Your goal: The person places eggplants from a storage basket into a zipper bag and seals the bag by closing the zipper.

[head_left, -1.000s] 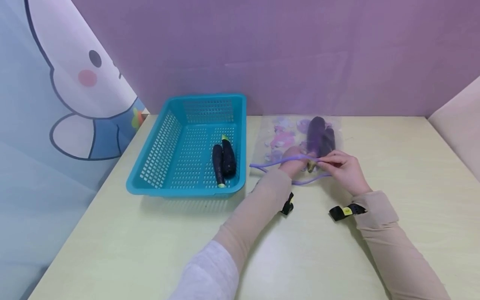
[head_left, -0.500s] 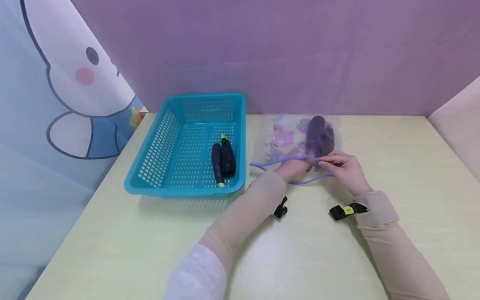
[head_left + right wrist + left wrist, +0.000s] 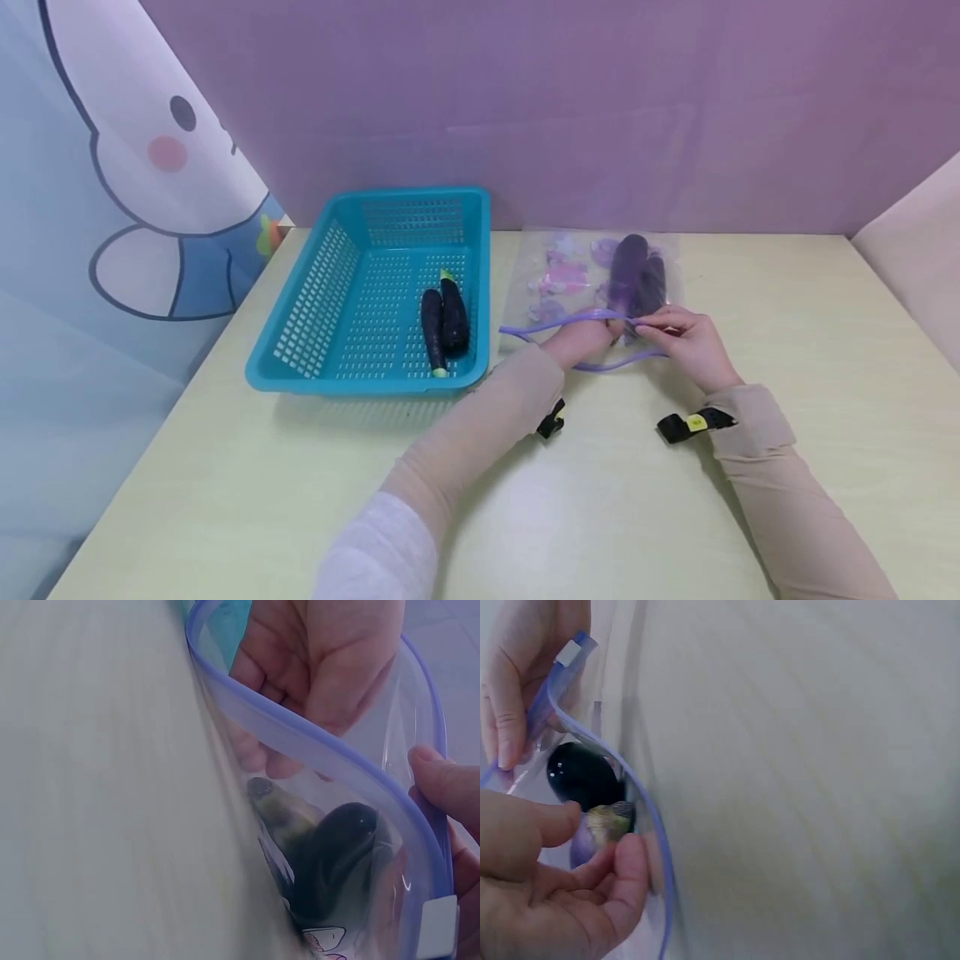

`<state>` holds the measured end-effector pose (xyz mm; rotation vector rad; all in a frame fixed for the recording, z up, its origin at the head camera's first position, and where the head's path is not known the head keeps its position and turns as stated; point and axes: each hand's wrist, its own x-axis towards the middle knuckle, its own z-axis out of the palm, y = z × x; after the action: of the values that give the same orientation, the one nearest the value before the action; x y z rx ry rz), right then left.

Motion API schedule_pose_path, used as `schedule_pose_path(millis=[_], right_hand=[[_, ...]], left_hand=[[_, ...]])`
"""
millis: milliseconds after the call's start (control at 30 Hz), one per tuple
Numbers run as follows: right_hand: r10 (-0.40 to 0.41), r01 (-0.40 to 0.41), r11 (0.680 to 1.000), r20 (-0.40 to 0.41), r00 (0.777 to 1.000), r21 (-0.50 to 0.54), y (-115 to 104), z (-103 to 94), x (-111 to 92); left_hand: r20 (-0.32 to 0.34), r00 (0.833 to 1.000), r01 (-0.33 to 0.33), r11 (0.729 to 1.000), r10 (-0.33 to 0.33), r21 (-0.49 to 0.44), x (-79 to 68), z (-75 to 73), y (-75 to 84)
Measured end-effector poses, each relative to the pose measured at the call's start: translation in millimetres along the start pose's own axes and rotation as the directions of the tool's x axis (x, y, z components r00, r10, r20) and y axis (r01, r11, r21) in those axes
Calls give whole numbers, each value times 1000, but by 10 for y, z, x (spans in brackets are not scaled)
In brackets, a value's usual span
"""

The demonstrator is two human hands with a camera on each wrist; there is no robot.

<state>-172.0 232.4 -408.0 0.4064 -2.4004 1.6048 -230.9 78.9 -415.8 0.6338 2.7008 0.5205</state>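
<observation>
- The right grip [image 3: 686, 342] pinches the bag [image 3: 562, 279] by its edge.
- The left grip [image 3: 583, 337] is loose in the bag's mouth.
- Two eggplants [image 3: 627, 268] lie inside, just past both grips.

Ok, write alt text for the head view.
A person's left hand reaches into a purple-edged see-through bag holding two dark eggplants, while the right hand pinches the bag's edge. To the left, two more eggplants lie in a teal basket on the pale table.
</observation>
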Motion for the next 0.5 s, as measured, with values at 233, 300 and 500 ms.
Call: schedule_pose_path(millis=[233, 300, 500], right_hand=[[22, -23, 999, 19, 1000, 38, -9, -7, -9], [33, -33, 999, 21, 999, 37, -6, -11, -11], [60, -62, 996, 39, 997, 66, 17, -14, -25]], left_hand=[[95, 995, -4, 994, -6, 106, -281, -178, 87], [86, 996, -21, 995, 13, 98, -428, -268, 134], [100, 993, -73, 986, 58, 149, -617, -307, 153]])
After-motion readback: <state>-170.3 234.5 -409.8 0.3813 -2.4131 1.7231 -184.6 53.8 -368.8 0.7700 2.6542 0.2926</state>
